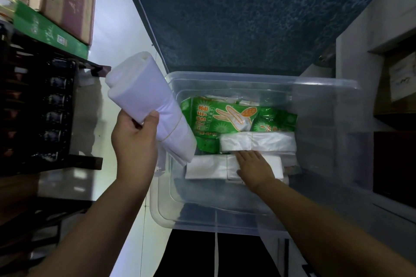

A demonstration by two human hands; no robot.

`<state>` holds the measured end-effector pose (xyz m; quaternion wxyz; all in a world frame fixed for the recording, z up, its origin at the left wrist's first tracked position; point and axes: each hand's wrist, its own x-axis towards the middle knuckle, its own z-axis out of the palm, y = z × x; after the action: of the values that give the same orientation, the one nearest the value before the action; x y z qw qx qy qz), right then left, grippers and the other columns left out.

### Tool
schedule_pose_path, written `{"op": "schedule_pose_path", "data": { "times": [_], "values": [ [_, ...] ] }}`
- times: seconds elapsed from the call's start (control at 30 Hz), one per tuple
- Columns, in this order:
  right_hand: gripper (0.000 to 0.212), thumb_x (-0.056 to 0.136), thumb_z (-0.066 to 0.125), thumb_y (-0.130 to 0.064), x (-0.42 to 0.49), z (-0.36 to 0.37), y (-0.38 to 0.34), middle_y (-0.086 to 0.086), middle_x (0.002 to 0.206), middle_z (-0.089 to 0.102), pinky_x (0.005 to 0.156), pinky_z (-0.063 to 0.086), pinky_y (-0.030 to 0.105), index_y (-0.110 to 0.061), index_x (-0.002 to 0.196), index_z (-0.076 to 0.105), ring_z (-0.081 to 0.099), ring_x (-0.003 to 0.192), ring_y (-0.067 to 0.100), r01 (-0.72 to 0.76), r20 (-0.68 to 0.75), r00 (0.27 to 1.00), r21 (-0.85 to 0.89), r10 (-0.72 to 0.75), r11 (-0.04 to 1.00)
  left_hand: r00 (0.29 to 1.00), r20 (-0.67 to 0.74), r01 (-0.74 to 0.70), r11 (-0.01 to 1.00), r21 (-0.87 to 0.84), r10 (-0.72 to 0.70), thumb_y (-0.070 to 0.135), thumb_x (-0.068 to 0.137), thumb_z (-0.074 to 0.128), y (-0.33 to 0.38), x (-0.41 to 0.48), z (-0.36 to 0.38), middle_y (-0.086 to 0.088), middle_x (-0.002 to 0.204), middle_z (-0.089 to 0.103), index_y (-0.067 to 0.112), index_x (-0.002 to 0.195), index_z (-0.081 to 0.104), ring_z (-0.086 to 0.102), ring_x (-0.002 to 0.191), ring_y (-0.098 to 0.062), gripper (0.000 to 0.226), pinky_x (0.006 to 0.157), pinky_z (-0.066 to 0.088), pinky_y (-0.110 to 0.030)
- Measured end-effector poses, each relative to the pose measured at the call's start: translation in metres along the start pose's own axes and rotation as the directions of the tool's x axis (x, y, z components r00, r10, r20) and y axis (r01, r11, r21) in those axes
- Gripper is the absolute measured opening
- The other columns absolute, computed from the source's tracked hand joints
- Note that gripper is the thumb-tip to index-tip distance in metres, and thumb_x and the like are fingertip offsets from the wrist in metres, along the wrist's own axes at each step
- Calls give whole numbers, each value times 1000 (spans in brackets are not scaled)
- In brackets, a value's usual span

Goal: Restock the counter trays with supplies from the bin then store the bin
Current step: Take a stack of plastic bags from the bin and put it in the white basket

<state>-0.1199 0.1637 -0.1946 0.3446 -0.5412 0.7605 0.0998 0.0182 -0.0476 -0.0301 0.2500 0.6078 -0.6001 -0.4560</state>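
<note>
My L hand is up at the left edge of the bin w/ a roll of white plastic bags in it: thumb across the front, fingers curled round the back, tight grip on the roll's middle. Roll's tilted, top end leaning up & left out over the floor, bottom end dipping just inside the bin's left wall. Thin yellow band goes round it below my thumb

R hand is down inside the bin, palm down, fingers straight & together, lying flat on a white bag stack at the near side. Not gripping anything, just touching the top. Fingertips reach the edge of a 2nd stack, which lies just beyond, also white, w/ a band across its middle

Bin's clear plastic, open on top. Behind the stacks are green glove packs, several, overlapping, w/ orange print & a hand drawing on the top one. Something pale under them at the back, can't tell what

Beyond the bin is a blue patterned surface. To my left there's a dark crate w/ bottles, a green box above it, brown cartons stacked on that. To my right is pale shelving, dim, w/ a carton in one cubby
</note>
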Motion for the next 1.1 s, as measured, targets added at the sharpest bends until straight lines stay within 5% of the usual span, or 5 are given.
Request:
{"op": "schedule_pose_path", "data": {
  "times": [0.47,0.63,0.9,0.97,1.1],
  "values": [
    [37,85,57,-37,-9,-22,-35,11,120,59,81,45,34,-15,114,55,57,107,30,-172,62,985,246,161,954,997,66,-34,999,-17,35,19,84,62,2,-5,-8,17,81,66,38,80,59,61,74,9,20,62,45,-4],
    [25,85,55,-41,-50,-58,-35,8,100,69,63,37,32,-22,100,55,63,93,31,-225,-129,951,339,282,914,994,98,-50,997,-53,55,15,87,60,30,-8,-18,14,84,63,26,89,58,57,69,16,12,57,39,2],
    [28,82,67,-28,-145,-173,-26,-2,59,58,48,28,31,-24,68,42,61,63,26,-227,-441,653,662,616,714,958,249,-91,977,-194,139,18,90,57,113,-29,-33,14,89,64,22,99,58,60,77,5,10,60,46,-14],
    [38,79,70,-22,-164,-203,-32,-8,51,49,47,33,26,-26,59,37,50,51,2,-71,-504,545,768,670,636,946,288,-75,966,-248,148,19,90,56,131,-35,-33,11,91,64,21,100,58,60,84,-3,11,63,44,-20],
    [24,79,71,-11,-196,-260,-53,-12,59,53,51,36,10,-23,67,53,45,54,-2,317,-609,446,793,656,520,910,383,-9,932,-362,157,20,91,54,165,-48,-25,3,100,66,18,109,58,62,93,-15,18,69,46,-25]
  ]
}}
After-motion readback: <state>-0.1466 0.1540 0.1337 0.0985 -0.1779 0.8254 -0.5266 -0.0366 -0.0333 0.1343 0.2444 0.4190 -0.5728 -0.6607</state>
